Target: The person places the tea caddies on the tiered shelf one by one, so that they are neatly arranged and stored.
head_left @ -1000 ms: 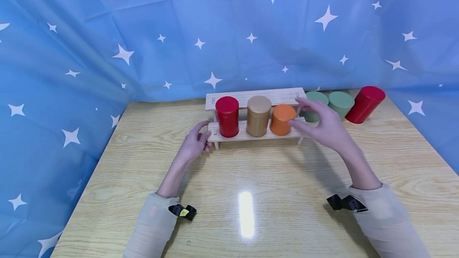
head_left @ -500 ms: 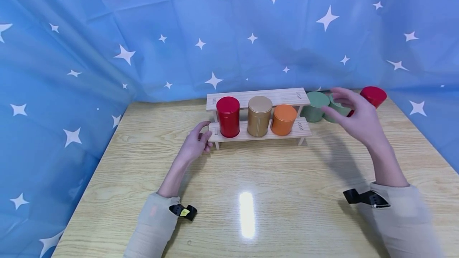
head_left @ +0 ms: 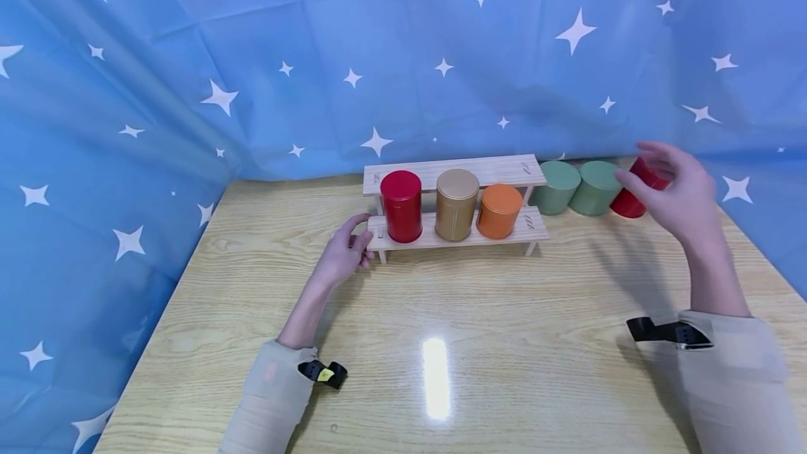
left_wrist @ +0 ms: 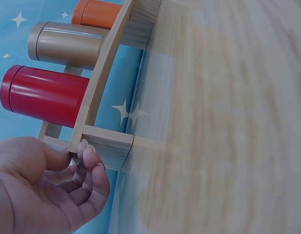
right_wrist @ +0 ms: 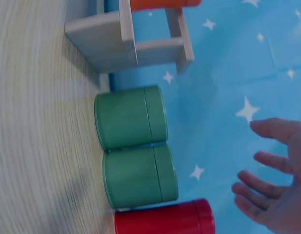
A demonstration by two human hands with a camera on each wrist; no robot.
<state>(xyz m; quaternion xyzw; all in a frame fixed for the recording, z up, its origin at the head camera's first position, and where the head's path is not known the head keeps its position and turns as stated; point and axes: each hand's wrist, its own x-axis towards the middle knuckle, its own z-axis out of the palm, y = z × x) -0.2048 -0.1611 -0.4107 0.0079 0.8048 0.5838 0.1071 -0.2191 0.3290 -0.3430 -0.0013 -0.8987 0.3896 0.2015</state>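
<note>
A two-tier wooden shelf point(head_left: 441, 168) stands at the back of the table. My left hand point(head_left: 340, 254) pinches the left end of its lower board between thumb and curled fingers, as the left wrist view shows. On that board stand a tall red canister point(head_left: 402, 210), a gold canister point(head_left: 455, 210) and a shorter orange canister point(head_left: 498, 214). My right hand point(head_left: 684, 191), fingers spread and holding nothing, hovers over another red canister point(head_left: 629, 200) at the far right, partly covering it in the head view. Beside that one are two green canisters point(right_wrist: 131, 118), side by side.
Behind the shelf hangs a blue curtain point(head_left: 302, 40) with white stars, which also runs along the left side. The wooden table point(head_left: 479, 328) stretches in front of the shelf, with a bright reflection near its middle.
My right hand has moved right, from beside the orange canister, past the green ones, to the red canister at the far right. The left hand has stayed at the shelf's end.
</note>
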